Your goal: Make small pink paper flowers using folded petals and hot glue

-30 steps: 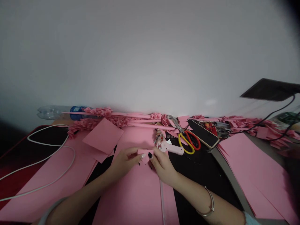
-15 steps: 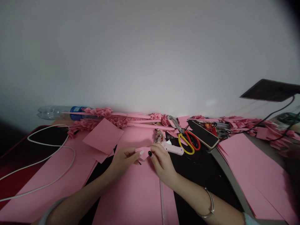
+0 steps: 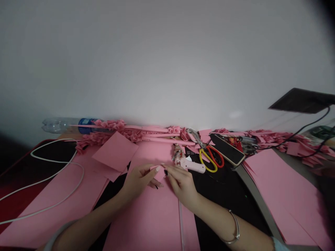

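Note:
A small folded piece of pink paper (image 3: pixel 157 172) is pinched between both hands above a large pink sheet (image 3: pixel 151 216). My left hand (image 3: pixel 138 180) grips its left side, thumb on top and fingers beneath. On its right edge, my right hand (image 3: pixel 181 183) presses with thumb and fingers, which partly cover the paper. Just behind my right hand lies a pale pink glue gun (image 3: pixel 193 165). Scissors (image 3: pixel 211 158) with red and yellow handles rest to its right.
Pink paper flowers (image 3: pixel 110 136) on stems line the wall, beside a plastic bottle (image 3: pixel 60 125). A phone (image 3: pixel 227 150) lies beyond the scissors. Pink sheets (image 3: pixel 285 195) are stacked at right, a white cable (image 3: pixel 78 181) loops at left, and a dark panel (image 3: pixel 300 101) juts in at right.
The fingers of my right hand have stretched further over the top of the small paper. My left fingertips have shifted slightly down and right beneath it, and the paper's visible shape has narrowed.

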Available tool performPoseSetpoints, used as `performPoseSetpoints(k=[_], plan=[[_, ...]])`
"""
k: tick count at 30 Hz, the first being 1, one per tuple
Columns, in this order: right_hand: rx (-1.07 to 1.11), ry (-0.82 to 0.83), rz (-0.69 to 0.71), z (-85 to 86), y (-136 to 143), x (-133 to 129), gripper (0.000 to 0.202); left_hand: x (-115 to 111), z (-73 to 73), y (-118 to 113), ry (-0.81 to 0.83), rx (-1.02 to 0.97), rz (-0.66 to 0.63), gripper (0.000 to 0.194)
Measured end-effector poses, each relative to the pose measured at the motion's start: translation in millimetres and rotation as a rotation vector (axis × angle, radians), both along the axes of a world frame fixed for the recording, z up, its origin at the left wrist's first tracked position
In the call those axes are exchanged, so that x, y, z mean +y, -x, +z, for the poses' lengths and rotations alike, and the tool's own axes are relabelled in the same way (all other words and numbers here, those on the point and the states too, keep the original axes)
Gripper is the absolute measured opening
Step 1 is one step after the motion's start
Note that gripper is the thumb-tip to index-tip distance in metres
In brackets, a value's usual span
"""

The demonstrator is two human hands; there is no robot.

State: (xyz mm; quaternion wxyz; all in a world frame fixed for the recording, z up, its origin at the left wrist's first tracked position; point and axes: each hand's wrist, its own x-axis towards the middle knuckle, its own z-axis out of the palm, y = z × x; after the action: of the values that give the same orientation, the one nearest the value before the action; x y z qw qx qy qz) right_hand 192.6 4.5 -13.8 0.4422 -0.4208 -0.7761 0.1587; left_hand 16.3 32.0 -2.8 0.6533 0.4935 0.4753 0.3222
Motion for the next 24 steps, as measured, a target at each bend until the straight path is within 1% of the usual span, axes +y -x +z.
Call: performPoseSetpoints(k=[7, 13, 15, 17, 20, 24], plan=[[-0.003, -0.061, -0.014, -0.7, -0.3, -1.2, 0.035, -2.3, -0.5, 1.4, 0.022, 0.026, -0.004, 0.039], [-0.099, -0.128, 0.071, 1.5, -3.5, -1.4, 0.05, -2.5, -3.0, 0.8, 0.039, -0.003, -0.007, 0.04], [-0.145, -0.14, 0.083, 3.3, -3.8, -1.1, 0.053, -1.8, -3.0, 0.6, 0.05, -0.008, 0.012, 0.041], [-0.181, -0.136, 0.091, 5.3, -3.3, -0.9, 0.054, -0.8, -1.9, 0.7, 0.068, -0.018, 0.037, 0.042], [-0.203, -0.086, 0.108, 6.9, -2.2, -0.9, 0.054, 0.8, 0.4, 1.1, 0.098, -0.048, 0.056, 0.044], [-0.211, -0.032, 0.12, 5.3, -1.5, -0.6, 0.057, 1.9, 1.6, 1.1, 0.135, -0.099, 0.07, 0.046]])
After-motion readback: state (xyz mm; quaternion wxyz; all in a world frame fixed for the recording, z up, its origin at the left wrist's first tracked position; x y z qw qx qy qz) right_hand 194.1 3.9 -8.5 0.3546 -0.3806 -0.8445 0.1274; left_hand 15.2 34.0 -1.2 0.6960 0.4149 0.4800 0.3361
